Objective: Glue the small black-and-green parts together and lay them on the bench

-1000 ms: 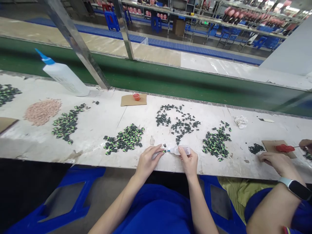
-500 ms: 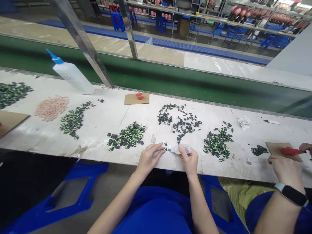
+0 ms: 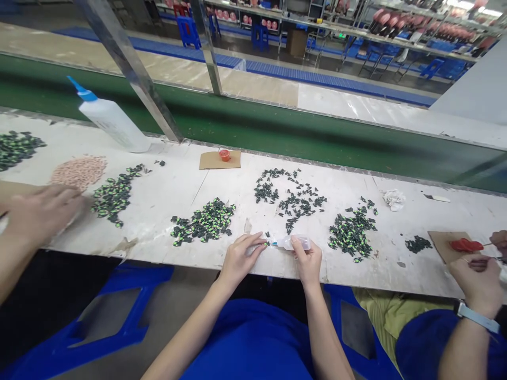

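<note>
My left hand [image 3: 242,257] pinches a small black-and-green piece [image 3: 266,243] just above the white table. My right hand [image 3: 308,261] is closed around a small clear glue bottle [image 3: 293,243], which lies sideways with its blue nozzle pointing left. The nozzle tip is right at the piece; whether they touch I cannot tell. Beyond my hands, small black parts [image 3: 301,203] are scattered on the table. A pile of black-and-green pieces [image 3: 209,220] lies left of my hands, and another such pile [image 3: 352,235] lies to the right.
A large white bottle [image 3: 114,126] with a blue nozzle leans by a metal post [image 3: 134,68]. A red cup [image 3: 224,154] sits on cardboard [image 3: 208,160]. Co-workers' hands are at the left [image 3: 43,214] and right [image 3: 477,277], the latter near red paste [image 3: 466,245].
A co-worker's hand has come into view at the left, by the pink pieces. At the right, the other co-worker's hand has shifted off the cardboard. My own hands stay nearly still.
</note>
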`<state>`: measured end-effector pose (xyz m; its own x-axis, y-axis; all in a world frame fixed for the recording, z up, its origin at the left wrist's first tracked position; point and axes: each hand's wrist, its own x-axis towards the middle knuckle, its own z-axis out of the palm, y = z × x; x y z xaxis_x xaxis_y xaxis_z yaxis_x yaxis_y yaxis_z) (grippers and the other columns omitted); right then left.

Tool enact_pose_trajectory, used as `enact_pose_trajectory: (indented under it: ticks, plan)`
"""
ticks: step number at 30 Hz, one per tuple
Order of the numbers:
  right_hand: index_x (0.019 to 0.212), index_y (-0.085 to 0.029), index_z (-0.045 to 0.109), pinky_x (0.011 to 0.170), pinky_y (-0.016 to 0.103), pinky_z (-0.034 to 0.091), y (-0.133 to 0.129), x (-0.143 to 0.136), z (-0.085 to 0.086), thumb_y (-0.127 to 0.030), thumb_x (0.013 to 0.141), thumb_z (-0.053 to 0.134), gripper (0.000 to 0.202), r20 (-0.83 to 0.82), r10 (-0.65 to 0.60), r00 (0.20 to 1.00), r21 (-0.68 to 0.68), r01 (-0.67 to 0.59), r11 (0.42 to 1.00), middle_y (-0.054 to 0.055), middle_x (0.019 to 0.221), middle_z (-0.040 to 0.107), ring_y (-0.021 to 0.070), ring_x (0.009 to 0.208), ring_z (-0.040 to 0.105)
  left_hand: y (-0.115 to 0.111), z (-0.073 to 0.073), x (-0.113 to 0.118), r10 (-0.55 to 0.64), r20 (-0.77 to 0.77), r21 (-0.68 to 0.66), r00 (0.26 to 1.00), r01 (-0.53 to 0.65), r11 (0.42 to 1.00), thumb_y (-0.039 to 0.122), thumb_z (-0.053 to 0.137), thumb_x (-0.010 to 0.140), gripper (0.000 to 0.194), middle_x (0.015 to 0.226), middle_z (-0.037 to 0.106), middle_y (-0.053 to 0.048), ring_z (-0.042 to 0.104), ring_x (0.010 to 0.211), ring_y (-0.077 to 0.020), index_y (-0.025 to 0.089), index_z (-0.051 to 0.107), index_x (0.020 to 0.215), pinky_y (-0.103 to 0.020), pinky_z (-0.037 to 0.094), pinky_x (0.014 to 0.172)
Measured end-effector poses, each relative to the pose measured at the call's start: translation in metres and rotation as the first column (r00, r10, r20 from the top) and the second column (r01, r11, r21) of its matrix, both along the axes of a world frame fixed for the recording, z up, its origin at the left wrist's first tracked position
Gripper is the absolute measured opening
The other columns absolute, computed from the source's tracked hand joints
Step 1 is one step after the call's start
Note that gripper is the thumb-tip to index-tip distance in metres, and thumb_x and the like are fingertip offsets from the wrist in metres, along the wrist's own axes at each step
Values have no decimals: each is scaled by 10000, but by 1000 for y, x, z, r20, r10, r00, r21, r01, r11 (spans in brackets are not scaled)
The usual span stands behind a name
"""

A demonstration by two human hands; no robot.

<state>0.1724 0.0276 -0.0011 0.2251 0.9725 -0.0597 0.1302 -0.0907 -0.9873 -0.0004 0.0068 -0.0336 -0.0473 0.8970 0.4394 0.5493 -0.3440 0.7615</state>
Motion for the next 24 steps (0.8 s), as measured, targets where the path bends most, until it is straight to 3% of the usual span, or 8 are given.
enact_pose_trajectory:
  ticks: [18, 24]
  plan:
    - [582, -156, 630, 508, 254, 435, 1, 0, 0, -429, 700, 689, 303, -13, 36, 999, -18, -37, 999, -10, 512, 583, 124, 492, 495, 0, 4, 0, -10, 13, 2, 1000, 10, 1000, 194, 638, 861, 259, 864, 768, -45, 715, 836, -190, 194, 655, 1119, -323, 586, 792]
    - [780, -136, 650, 533, 280, 483, -6, 10, -13, -438, 718, 688, 310, -132, -257, 957, 82, 269, 960, 48, 669, 677, 171, 576, 611, 2, 14, 3, -39, -1, 47, 999, 39, 998, 162, 644, 843, 270, 838, 761, -42, 697, 779, -170, 200, 656, 1110, -298, 586, 734]
